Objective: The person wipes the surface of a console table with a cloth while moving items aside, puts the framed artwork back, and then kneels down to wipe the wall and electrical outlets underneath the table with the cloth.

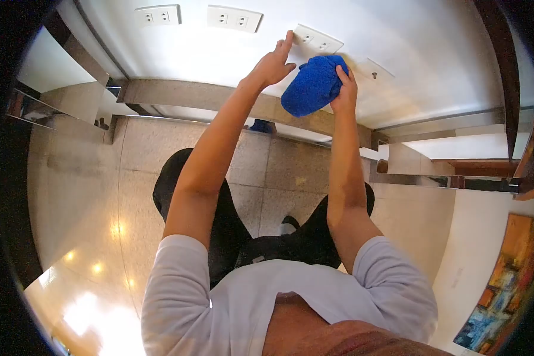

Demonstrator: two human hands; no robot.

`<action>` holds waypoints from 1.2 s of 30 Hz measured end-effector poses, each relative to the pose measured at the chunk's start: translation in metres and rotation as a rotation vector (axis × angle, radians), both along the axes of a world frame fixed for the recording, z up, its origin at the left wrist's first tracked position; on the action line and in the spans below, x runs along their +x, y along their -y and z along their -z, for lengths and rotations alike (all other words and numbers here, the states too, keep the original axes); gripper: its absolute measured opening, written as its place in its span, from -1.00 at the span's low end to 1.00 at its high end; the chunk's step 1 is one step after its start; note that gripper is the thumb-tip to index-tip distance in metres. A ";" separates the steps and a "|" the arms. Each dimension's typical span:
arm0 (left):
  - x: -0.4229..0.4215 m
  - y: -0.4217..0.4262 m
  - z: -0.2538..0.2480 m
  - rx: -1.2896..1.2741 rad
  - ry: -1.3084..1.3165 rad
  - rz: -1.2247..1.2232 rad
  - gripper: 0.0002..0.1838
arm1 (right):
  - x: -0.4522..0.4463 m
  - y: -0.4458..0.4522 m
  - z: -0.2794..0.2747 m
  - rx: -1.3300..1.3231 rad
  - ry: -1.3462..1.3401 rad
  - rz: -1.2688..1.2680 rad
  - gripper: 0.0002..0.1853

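Observation:
A folded blue cloth (314, 86) is in my right hand (346, 90), whose fingers and thumb grip its right edge in front of the white wall. My left hand (275, 64) holds nothing; its fingers stretch up, with the fingertips at the left edge of a white outlet plate (318, 39) and the thumb apart, close to the cloth. The cloth hangs just below this plate and does not cover its sockets. To its right is another wall plate (372, 72) with a dark spot in its middle.
Two more outlet plates, one in the middle (235, 19) and one at the far left (157, 15), are on the wall. A stone-like ledge (178, 95) runs along the wall's foot. Mirrored furniture stands at both sides. A colourful painting (498, 285) is at the lower right.

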State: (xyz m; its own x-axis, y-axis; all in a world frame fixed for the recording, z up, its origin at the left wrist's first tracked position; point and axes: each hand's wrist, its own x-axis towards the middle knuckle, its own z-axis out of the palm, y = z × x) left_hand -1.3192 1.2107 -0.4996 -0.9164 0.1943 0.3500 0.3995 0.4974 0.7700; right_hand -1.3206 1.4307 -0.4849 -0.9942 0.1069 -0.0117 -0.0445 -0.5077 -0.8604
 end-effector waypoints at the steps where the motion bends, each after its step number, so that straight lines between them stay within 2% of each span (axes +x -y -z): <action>1: -0.001 0.000 0.000 0.007 0.002 0.000 -0.01 | -0.001 0.000 0.005 -0.038 0.014 -0.013 -0.67; 7: -0.005 0.004 -0.004 0.017 0.021 -0.008 -0.14 | -0.032 0.034 0.040 -0.060 0.122 0.300 -0.70; 8: 0.000 0.002 -0.011 0.012 0.108 -0.049 -0.24 | -0.042 0.048 0.041 -0.114 0.122 0.424 -0.73; 11: 0.000 0.004 -0.013 -0.004 0.092 -0.048 -0.32 | -0.050 0.098 0.020 -0.262 0.173 0.559 -0.76; 12: 0.003 0.005 -0.019 0.002 0.147 -0.059 -0.36 | -0.047 0.111 0.019 -0.246 0.135 0.522 -0.76; 15: -0.002 0.010 -0.014 -0.116 0.077 -0.082 -0.37 | -0.033 0.143 0.021 -0.194 0.015 0.363 -0.74; 17: -0.005 0.010 -0.012 -0.071 0.130 -0.068 -0.36 | -0.025 0.142 0.017 -0.184 0.009 0.241 -0.70; 20: -0.006 0.009 -0.012 -0.061 0.152 -0.062 -0.33 | -0.045 0.106 0.036 -0.145 0.027 0.225 -0.70; 21: 0.000 0.009 -0.014 -0.009 0.094 -0.073 -0.35 | -0.054 0.085 0.046 -0.350 0.074 0.158 -0.69; 23: 0.001 0.011 -0.016 0.017 0.124 -0.045 -0.35 | -0.053 0.047 0.049 -0.425 0.082 0.141 -0.69; 26: -0.003 0.008 -0.009 0.010 0.142 -0.065 -0.32 | -0.053 0.050 0.046 -0.169 0.158 0.358 -0.67; 29: 0.000 0.011 -0.017 0.007 0.172 -0.064 -0.34 | -0.022 0.079 0.025 0.039 0.116 -0.125 -0.66; 30: -0.006 0.014 -0.011 0.080 0.155 -0.053 -0.33 | -0.016 0.086 0.015 0.044 0.070 -0.135 -0.64; 33: 0.006 0.032 -0.031 0.561 0.198 0.154 -0.31 | -0.005 0.099 -0.007 0.048 -0.035 -0.152 -0.61; 34: 0.011 0.037 -0.040 0.602 0.210 0.134 -0.24 | -0.001 0.097 -0.015 0.048 -0.045 -0.142 -0.61; 36: 0.013 0.051 -0.043 0.528 0.192 0.097 -0.25 | 0.007 0.094 -0.024 0.055 -0.129 -0.165 -0.63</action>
